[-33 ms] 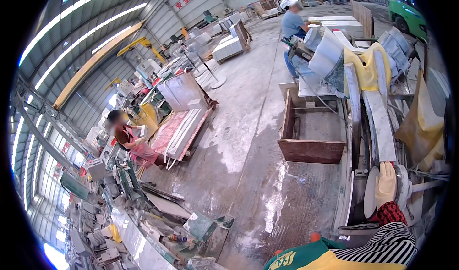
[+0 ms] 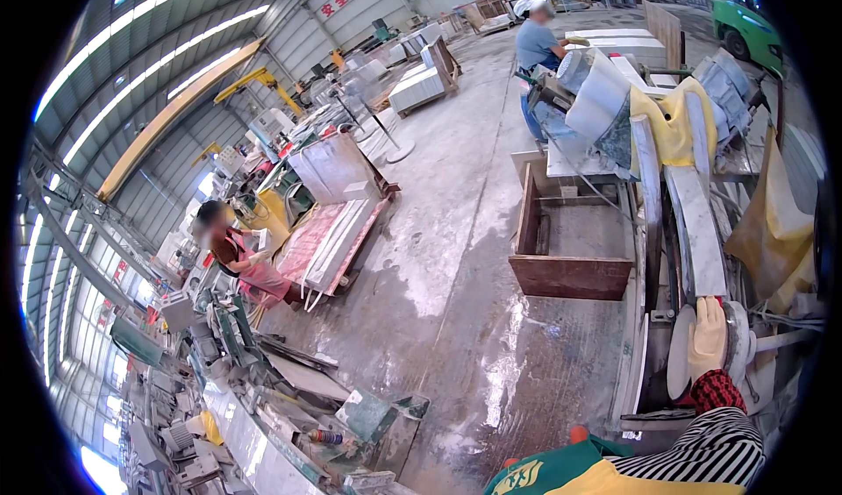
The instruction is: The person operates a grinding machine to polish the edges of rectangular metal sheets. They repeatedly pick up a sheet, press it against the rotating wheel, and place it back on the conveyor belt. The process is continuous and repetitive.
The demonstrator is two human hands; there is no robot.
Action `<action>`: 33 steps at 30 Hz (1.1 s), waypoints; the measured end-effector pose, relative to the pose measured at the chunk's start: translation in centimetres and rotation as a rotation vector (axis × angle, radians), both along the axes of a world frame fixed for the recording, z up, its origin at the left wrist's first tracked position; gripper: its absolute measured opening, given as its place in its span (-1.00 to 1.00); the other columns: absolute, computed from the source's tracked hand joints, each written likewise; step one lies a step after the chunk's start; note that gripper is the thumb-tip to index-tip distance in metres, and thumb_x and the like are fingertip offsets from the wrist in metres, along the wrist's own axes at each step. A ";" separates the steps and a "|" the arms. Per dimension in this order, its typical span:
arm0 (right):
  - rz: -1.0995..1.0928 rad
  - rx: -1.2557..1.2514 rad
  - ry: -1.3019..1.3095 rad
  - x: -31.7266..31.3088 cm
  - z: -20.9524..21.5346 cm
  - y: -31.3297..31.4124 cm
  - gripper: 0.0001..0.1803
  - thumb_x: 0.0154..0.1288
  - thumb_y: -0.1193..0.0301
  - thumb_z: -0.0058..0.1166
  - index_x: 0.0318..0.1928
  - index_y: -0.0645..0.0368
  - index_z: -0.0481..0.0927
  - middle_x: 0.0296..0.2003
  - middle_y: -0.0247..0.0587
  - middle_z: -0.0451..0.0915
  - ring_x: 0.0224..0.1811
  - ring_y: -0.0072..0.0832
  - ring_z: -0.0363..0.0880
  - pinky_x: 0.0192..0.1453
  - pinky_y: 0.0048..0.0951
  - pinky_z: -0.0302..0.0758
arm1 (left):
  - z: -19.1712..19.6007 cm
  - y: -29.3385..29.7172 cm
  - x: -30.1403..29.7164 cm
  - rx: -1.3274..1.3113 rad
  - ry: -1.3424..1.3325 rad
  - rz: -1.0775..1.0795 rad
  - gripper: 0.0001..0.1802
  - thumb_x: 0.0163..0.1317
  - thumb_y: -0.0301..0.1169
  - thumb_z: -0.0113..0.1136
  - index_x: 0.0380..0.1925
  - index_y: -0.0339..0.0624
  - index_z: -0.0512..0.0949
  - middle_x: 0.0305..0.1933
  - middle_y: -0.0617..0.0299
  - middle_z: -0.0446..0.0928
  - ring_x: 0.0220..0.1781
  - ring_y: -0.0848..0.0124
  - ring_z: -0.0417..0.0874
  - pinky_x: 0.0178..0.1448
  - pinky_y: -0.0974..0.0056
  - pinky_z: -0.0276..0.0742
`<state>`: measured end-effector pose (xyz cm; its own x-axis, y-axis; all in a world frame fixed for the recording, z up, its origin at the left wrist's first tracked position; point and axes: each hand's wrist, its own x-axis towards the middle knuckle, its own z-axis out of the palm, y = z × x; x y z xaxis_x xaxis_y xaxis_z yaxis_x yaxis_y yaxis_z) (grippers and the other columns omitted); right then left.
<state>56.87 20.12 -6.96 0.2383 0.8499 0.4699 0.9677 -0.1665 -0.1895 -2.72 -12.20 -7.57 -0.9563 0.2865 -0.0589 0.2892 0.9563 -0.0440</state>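
My right hand [image 2: 707, 339], in a pale cream glove with a red-and-black patterned cuff, lies at the near end of a long white stone strip [image 2: 693, 223]. Its fingers are stretched out side by side, pointing along the strip and touching its end. A flat grey disc [image 2: 681, 355] stands just left of the hand. To the right is a thicker round grey wheel [image 2: 739, 346] with a metal shaft [image 2: 781, 341]. A small red bit shows by the fingertips; I cannot tell what it is. My left hand is out of the picture.
A machine with grey motor housings [image 2: 605, 96] and a yellow cover [image 2: 675, 127] stands beyond the strip. Left of it sits an open brown box [image 2: 570, 276]. Two people work farther off, one beside a loaded pallet [image 2: 338, 241]. The concrete floor [image 2: 421, 258] is partly wet.
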 end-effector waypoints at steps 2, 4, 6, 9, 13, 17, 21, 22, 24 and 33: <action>0.007 0.013 -0.016 -0.1 -0.1 -0.2 -0.32 0.03 0.57 0.20 0.26 0.29 0.41 0.27 0.16 0.41 0.36 0.09 0.32 0.49 -0.04 0.25 | -1.1 -0.7 -0.7 -0.101 0.040 -0.090 -0.05 0.31 0.10 0.14 0.48 -0.36 0.12 0.51 -0.46 0.07 0.58 -0.23 0.05 0.63 -0.09 -0.08; 0.009 0.026 -0.025 0.1 -0.5 -0.4 -0.31 0.04 0.57 0.20 0.27 0.29 0.40 0.28 0.17 0.40 0.35 0.11 0.32 0.49 -0.02 0.25 | -0.2 -0.1 0.2 -0.003 -0.012 -0.003 -0.05 0.30 0.12 0.14 0.47 -0.35 0.15 0.51 -0.46 0.07 0.58 -0.24 0.04 0.63 -0.09 -0.08; 0.012 0.035 -0.015 0.2 -0.7 -0.6 -0.31 0.04 0.57 0.19 0.27 0.30 0.40 0.28 0.18 0.40 0.36 0.12 0.31 0.49 0.00 0.24 | 1.1 0.7 0.8 0.044 -0.040 0.049 -0.06 0.30 0.13 0.14 0.46 -0.34 0.17 0.51 -0.46 0.07 0.58 -0.24 0.04 0.63 -0.10 -0.07; 0.006 0.027 -0.010 0.1 -0.8 -0.9 -0.32 0.05 0.57 0.17 0.27 0.30 0.40 0.28 0.18 0.40 0.36 0.13 0.31 0.49 0.00 0.24 | 0.9 0.7 0.6 0.019 -0.040 0.058 -0.06 0.29 0.15 0.14 0.45 -0.31 0.18 0.51 -0.45 0.08 0.58 -0.24 0.04 0.63 -0.10 -0.07; 0.023 0.052 -0.018 -0.4 -0.1 -1.4 -0.36 0.06 0.57 0.14 0.25 0.31 0.41 0.28 0.20 0.40 0.34 0.13 0.33 0.48 0.00 0.24 | -1.4 -0.4 -0.8 -0.038 0.002 0.018 -0.09 0.29 0.19 0.12 0.42 -0.27 0.25 0.50 -0.42 0.12 0.57 -0.25 0.07 0.61 -0.14 -0.06; 0.038 0.073 -0.034 -0.7 0.4 -1.7 -0.42 0.09 0.57 0.09 0.21 0.31 0.43 0.26 0.20 0.41 0.32 0.13 0.34 0.46 -0.01 0.26 | -8.6 -2.7 -2.9 0.061 0.302 -0.026 -0.19 0.28 0.19 0.11 0.32 -0.20 0.40 0.50 -0.39 0.15 0.56 -0.24 0.10 0.61 -0.17 -0.06; 0.025 0.105 -0.052 -0.3 -0.4 -1.9 -0.43 0.09 0.56 0.09 0.19 0.33 0.43 0.24 0.21 0.43 0.31 0.13 0.35 0.45 0.00 0.27 | -8.0 -1.1 -2.1 0.037 0.281 0.036 -0.26 0.27 0.17 0.12 0.25 -0.16 0.48 0.51 -0.39 0.15 0.57 -0.23 0.10 0.61 -0.18 -0.06; 0.030 0.130 -0.052 -0.3 -0.8 -2.0 -0.41 0.09 0.54 0.14 0.21 0.30 0.44 0.21 0.21 0.45 0.29 0.13 0.37 0.43 0.00 0.28 | -7.1 -0.6 -1.9 0.028 0.268 0.045 -0.27 0.27 0.17 0.12 0.24 -0.16 0.49 0.51 -0.39 0.15 0.57 -0.23 0.10 0.61 -0.18 -0.06; 0.038 0.090 -0.018 -1.7 1.1 -2.3 -0.40 0.09 0.51 0.19 0.21 0.28 0.45 0.20 0.20 0.46 0.27 0.12 0.38 0.41 -0.01 0.30 | -5.7 -0.4 -1.3 0.018 0.252 0.084 -0.28 0.26 0.16 0.12 0.22 -0.15 0.50 0.51 -0.39 0.14 0.57 -0.23 0.10 0.61 -0.19 -0.06; -0.077 0.137 0.089 3.8 0.7 3.5 -0.18 0.26 0.21 0.27 0.45 0.20 0.25 0.36 0.28 0.33 0.40 0.17 0.28 0.45 0.01 0.28 | 1.3 2.5 1.8 0.149 0.173 0.151 -0.38 0.28 -0.06 0.18 0.25 -0.16 0.48 0.53 -0.39 0.13 0.58 -0.20 0.11 0.62 -0.13 -0.02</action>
